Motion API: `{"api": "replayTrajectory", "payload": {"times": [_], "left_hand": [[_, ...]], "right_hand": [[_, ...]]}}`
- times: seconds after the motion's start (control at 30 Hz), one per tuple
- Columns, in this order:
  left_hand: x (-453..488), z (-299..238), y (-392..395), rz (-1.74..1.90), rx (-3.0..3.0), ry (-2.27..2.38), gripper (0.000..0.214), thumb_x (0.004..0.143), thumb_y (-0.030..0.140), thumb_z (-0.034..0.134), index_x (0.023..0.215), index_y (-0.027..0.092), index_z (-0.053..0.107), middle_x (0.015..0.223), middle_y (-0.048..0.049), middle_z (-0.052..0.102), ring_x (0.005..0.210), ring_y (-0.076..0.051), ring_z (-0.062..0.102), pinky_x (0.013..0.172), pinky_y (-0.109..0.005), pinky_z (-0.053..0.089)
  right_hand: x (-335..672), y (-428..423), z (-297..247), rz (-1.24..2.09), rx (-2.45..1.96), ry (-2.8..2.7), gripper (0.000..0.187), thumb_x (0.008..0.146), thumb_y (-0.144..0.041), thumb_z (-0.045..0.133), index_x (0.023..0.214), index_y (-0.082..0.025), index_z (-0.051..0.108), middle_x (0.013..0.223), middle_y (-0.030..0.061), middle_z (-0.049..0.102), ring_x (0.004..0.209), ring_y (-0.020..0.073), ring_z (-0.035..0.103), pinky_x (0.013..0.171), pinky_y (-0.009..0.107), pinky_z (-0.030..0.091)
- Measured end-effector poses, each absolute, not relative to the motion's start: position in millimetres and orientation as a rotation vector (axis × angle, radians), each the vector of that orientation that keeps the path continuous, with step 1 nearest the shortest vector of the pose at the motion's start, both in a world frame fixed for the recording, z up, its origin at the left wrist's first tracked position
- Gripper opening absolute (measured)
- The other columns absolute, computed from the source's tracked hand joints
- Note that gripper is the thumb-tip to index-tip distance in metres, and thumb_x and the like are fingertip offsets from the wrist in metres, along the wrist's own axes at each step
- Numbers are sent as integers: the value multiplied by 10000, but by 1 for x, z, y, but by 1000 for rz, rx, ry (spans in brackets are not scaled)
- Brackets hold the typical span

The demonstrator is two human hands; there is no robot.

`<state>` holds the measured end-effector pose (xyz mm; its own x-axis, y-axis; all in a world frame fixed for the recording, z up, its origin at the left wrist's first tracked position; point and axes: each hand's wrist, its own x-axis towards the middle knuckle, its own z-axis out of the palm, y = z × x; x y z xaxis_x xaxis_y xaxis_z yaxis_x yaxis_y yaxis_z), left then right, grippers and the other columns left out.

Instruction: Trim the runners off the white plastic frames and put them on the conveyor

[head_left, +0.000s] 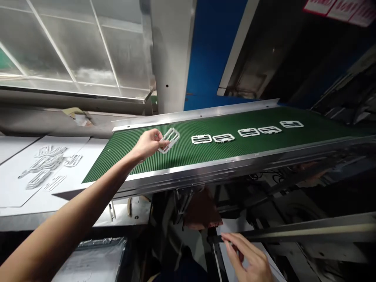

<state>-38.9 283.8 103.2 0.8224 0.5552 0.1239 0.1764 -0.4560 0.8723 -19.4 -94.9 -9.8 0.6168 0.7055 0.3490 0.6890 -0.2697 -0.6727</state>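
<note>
My left hand [148, 144] is closed on a white slotted plastic frame [174, 135], holding it tilted above the green ribbed conveyor belt [141, 156]. Farther right on the belt, several similar white frames lie flat in a loose row, among them one frame [201, 139] nearest my hand and another frame [291, 124] at the far end. Low at the right, in front of the conveyor, my right hand [248, 256] has its thumb and fingers pinched together. Whatever may be between those fingertips is hidden.
A heap of white frames [44, 164] lies on white sheets at the left. The conveyor's metal side rail [182, 170] runs along the near edge. Behind stand a blue machine panel [213, 47] and a metal-framed window [73, 47]. A plastic-wrapped stack [91, 260] sits below.
</note>
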Motion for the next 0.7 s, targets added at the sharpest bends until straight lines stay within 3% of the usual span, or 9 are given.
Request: {"api": "replayTrajectory", "payload": {"times": [0.1, 0.2, 0.33, 0.43, 0.57, 0.7], "left_hand": [[-99, 103, 234, 572, 1565, 380, 241, 777, 271, 668, 832, 205, 443, 720, -28, 672, 723, -195, 661, 668, -275, 505], [-163, 68, 179, 457, 1257, 520, 404, 770, 219, 693, 1110, 224, 475, 742, -29, 693, 651, -179, 659, 610, -255, 525], [-225, -11, 120, 411, 762, 867, 309, 778, 202, 683, 1034, 177, 510, 853, -69, 695, 768, -193, 668, 662, -244, 537], [-253, -53, 96, 501, 502, 1007, 269, 803, 184, 648, 1020, 187, 490, 1036, -100, 663, 911, -240, 650, 763, -322, 546], [-280, -67, 91, 655, 393, 1018, 362, 823, 148, 614, 1149, 195, 463, 1134, -132, 624, 966, -255, 632, 803, -354, 540], [-307, -65, 94, 804, 299, 981, 423, 851, 159, 574, 1245, 230, 437, 1165, -133, 609, 1007, -277, 613, 788, -385, 542]], "right_hand": [[-29, -60, -4, 304, -1862, -939, 245, 874, -239, 506, 1096, -219, 607, 876, 52, 681, 626, 119, 625, 582, 206, 538], [-40, -24, -7, 579, -1693, -826, 266, 889, -298, 494, 1130, -218, 572, 819, 26, 676, 542, 87, 579, 555, 209, 517], [-55, 22, -39, 944, -1683, -932, 306, 891, -386, 468, 1100, -200, 589, 833, 33, 682, 590, 104, 602, 572, 223, 500], [-68, 60, -76, 1036, -1880, -1276, 300, 882, -397, 461, 1020, -203, 643, 874, 30, 692, 742, 139, 638, 703, 247, 499], [-90, 131, -121, 1048, -1981, -1562, 305, 840, -390, 516, 1035, -195, 647, 1023, 59, 671, 962, 191, 611, 872, 275, 445], [-116, 209, -154, 849, -2202, -1578, 622, 820, -462, 526, 1297, -75, 432, 1364, 217, 402, 1294, 315, 331, 1054, 407, 262]]}}
